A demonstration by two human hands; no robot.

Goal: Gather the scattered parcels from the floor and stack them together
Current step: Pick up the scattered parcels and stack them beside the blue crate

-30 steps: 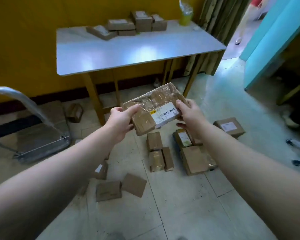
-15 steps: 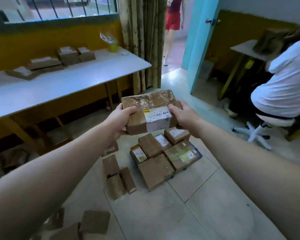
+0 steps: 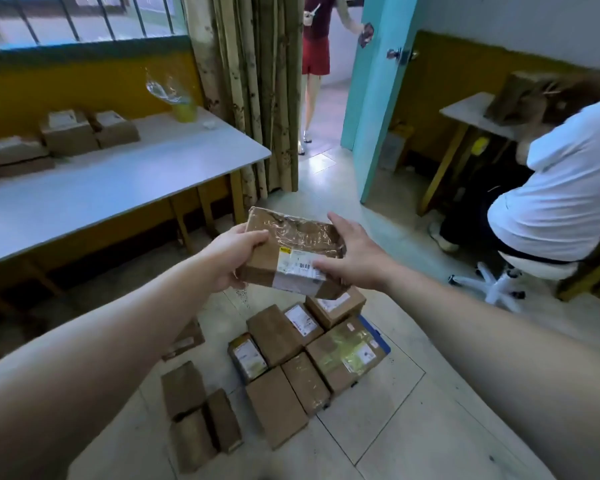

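I hold a brown taped parcel (image 3: 291, 244) with a white barcode label at chest height, tilted. My left hand (image 3: 232, 258) grips its left end. My right hand (image 3: 357, 261) holds its right end, thumb on the label. Directly below on the tiled floor lies a tight cluster of several brown parcels (image 3: 278, 337), including a larger one with a yellowish label (image 3: 347, 355). Three more parcels (image 3: 184, 389) lie just to the left of that cluster.
A grey table (image 3: 118, 192) stands at left with several parcels (image 3: 70, 133) at its back. A person in a white shirt (image 3: 551, 188) sits on a white stool at right. Another person (image 3: 316, 53) stands in the doorway beside the teal door (image 3: 374, 98).
My view has swung right and closer to the floor cluster. The parcel has moved over the cluster and tilted, and my right thumb now lies on its label.
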